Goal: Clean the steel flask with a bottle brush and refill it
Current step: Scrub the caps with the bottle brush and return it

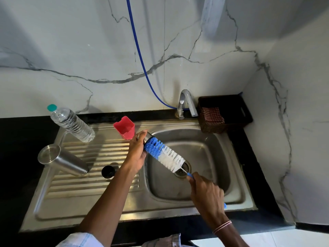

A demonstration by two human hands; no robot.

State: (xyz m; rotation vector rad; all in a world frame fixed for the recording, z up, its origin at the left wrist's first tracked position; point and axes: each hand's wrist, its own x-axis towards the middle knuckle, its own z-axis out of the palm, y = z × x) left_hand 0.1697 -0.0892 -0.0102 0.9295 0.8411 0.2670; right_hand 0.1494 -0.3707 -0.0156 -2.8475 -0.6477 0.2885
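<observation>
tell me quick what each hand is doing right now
left hand: closed around a steel cup, brush head at its mouth
right hand: closed around the bottle brush handle

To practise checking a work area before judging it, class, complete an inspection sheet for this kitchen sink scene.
Surface: stainless steel sink with ribbed drainboard, in black counter.
Job's things: blue-and-white bottle brush, tip at mostly hidden steel vessel; steel cylinder and round black cap on drainboard.
Clutter: clear plastic bottle, red plastic cup, dark woven basket holding checked cloth.
Hands: left hand grips steel vessel; right hand grips brush handle.
Cables: blue hose hanging down wall towards chrome tap.
Surroundings: white veined marble walls.
</observation>
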